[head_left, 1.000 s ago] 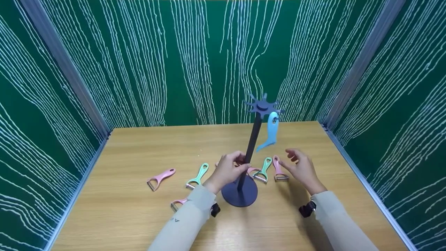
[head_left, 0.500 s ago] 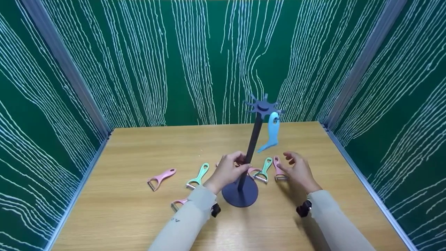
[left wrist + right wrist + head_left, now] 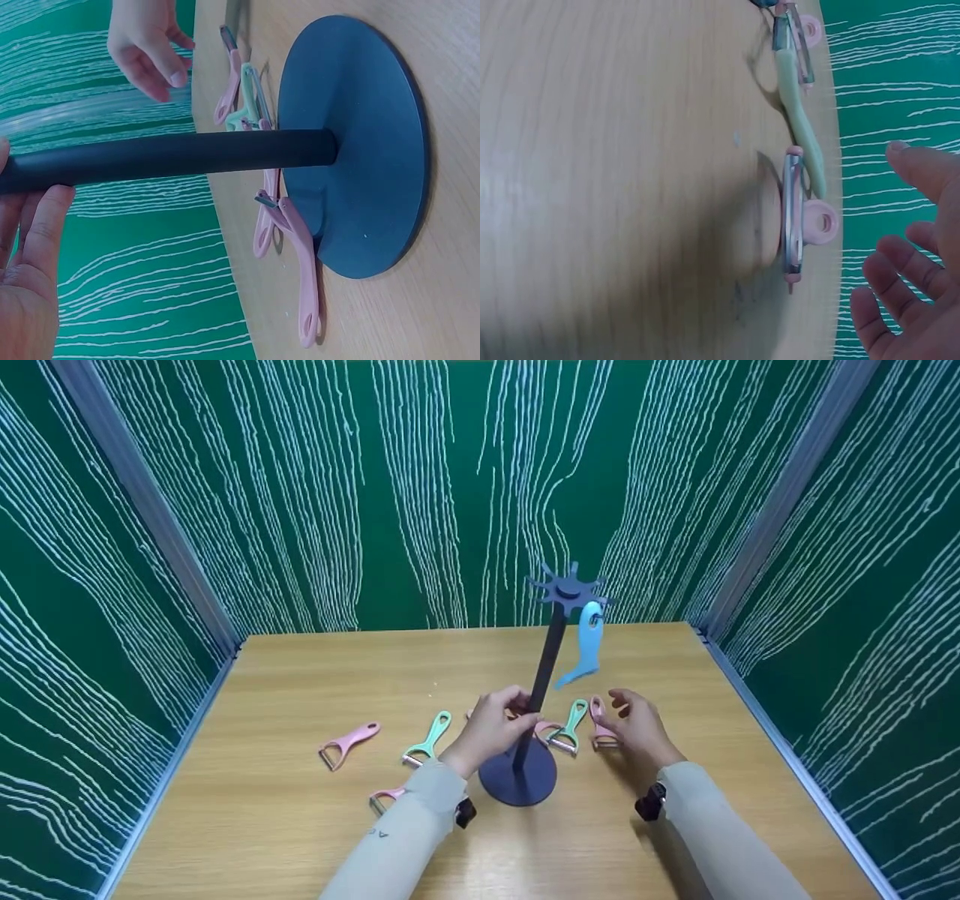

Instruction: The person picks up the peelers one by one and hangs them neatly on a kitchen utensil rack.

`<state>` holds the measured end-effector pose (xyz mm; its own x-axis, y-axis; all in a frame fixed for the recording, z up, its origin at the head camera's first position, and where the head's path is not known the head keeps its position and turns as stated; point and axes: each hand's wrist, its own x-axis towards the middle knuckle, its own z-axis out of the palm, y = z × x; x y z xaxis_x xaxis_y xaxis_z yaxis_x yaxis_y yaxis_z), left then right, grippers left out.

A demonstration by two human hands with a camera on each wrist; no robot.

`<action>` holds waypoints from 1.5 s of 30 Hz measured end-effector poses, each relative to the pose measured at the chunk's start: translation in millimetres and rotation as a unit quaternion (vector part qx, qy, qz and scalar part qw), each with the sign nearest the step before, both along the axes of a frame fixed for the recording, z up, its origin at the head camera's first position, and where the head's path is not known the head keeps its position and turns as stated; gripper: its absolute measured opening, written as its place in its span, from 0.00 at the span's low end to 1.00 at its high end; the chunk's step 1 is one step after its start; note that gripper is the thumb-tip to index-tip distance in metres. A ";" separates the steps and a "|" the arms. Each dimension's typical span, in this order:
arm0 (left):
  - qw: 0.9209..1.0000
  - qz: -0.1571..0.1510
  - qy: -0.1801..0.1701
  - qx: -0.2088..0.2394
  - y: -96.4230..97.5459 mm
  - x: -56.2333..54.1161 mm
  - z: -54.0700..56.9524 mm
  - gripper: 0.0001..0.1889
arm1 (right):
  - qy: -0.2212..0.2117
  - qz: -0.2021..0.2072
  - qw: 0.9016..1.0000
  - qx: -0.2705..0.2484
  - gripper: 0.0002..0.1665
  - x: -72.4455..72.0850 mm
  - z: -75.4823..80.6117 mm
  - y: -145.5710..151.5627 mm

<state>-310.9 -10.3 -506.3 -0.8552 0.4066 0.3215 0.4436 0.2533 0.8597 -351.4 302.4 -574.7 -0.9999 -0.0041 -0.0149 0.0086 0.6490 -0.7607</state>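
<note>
My left hand (image 3: 489,733) grips the pole of a dark stand (image 3: 547,656) with a round base and a star-shaped top of several hooks. From one hook on the right hangs a blue peeler (image 3: 590,641). My right hand (image 3: 643,729) hovers beside a pink peeler (image 3: 793,217), fingers loosely bent and holding nothing; in the right wrist view a gap shows between them. Next to that peeler lies a green peeler (image 3: 575,720). Another pink peeler (image 3: 549,728) is partly hidden behind the pole.
On the wooden table (image 3: 300,682), left of the stand, lie a green peeler (image 3: 435,729) and a pink peeler (image 3: 351,740). One more pink peeler (image 3: 385,795) is partly covered by the left sleeve. Green walls (image 3: 405,510) with white lines enclose the table's back and sides.
My right hand has come slightly left and down, closer to the pink peeler on the right. The left hand keeps its hold on the pole.
</note>
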 end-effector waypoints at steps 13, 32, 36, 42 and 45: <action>1.000 0.000 -0.007 -0.005 0.0 -0.1 -1.6 0.07 | -0.036 0.002 0.999 -0.015 0.40 -8.6 -17.7 3.8; 1.000 -0.005 -0.009 0.004 0.2 -0.8 -0.4 0.06 | -0.050 -0.013 0.998 -0.025 0.35 -15.0 -25.0 -6.8; 1.000 -0.005 -0.011 0.003 0.3 -1.0 -0.5 0.06 | -0.066 -0.020 0.998 -0.011 0.33 -16.0 -26.5 -8.9; 1.000 -0.006 -0.017 0.004 0.0 -0.9 -0.7 0.07 | -0.062 -0.016 0.998 0.011 0.24 -15.6 -28.2 -12.0; 1.000 -0.006 -0.021 0.005 -0.3 -1.1 -0.9 0.07 | -0.072 -0.019 0.997 -0.007 0.21 -15.1 -27.9 -14.4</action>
<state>-312.0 -10.7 -507.2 -0.8628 0.4137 0.2905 0.4107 0.2387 0.8800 -366.5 287.9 -602.6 -0.9868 0.0317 -0.1586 0.1424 0.6355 -0.7589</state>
